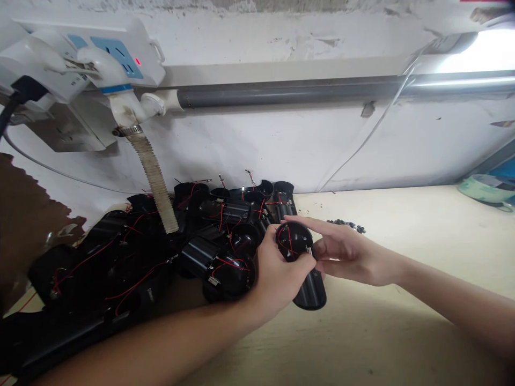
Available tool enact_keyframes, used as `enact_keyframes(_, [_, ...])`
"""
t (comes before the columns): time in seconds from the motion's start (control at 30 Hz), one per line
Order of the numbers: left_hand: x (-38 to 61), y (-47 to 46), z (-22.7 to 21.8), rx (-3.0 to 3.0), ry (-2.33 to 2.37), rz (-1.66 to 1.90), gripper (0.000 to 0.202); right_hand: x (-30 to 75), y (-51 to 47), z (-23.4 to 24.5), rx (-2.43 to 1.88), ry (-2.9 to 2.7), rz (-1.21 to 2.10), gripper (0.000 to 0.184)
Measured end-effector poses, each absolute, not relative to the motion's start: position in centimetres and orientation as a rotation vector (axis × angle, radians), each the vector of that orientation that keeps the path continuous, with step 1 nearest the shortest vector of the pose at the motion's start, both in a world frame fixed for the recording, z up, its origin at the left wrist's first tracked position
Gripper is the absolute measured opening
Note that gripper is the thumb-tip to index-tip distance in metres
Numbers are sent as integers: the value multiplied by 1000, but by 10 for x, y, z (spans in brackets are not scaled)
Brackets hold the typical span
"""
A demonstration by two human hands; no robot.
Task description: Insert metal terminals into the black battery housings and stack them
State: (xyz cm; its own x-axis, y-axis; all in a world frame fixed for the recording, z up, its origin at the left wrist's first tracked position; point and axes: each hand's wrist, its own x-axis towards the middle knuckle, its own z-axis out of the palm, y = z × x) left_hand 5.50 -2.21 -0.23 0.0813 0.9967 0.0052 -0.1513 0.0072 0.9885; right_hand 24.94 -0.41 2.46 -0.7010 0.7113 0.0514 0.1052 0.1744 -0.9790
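Note:
A black plastic housing (311,292) with a rounded cup end and a ribbed handle is held over the table, its handle pointing toward me. Inside the cup run red wires, and a small white connector (309,251) sits near its edge. My left hand (277,268) is closed around the cup's left side, its thumb lying across the front by the connector. From the right, my right hand (354,252) grips the same housing with curled fingers, the index finger along the top rim. Its fingertips are partly hidden behind the housing.
A heap of similar black housings (199,252) with red wires covers the table's left side. Small black parts (346,224) lie behind my right hand. A ribbed hose (151,166) hangs from a pipe into the heap. A tape roll (486,190) rests at the far right.

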Motion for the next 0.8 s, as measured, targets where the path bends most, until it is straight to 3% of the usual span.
enact_keyframes(0.43, [54, -20, 0, 1024, 952, 1242, 33, 258, 1, 35, -877, -2003, 1573, 88])
enact_keyframes(0.5, [54, -20, 0, 1002, 955, 1230, 36, 269, 10, 44, -1015, -2034, 1374, 71])
enact_keyframes(0.6, [53, -20, 0, 998, 950, 1189, 35, 293, 32, 54, -1299, -2039, 785, 38])
enact_keyframes(0.7, [53, -20, 1, 1084, 973, 1210, 30, 318, 55, 53, -1564, -2154, 324, 27])
enact_keyframes(0.8, [52, -20, 5, 1145, 987, 1228, 27, 331, 68, 45, -1758, -2333, 345, 26])
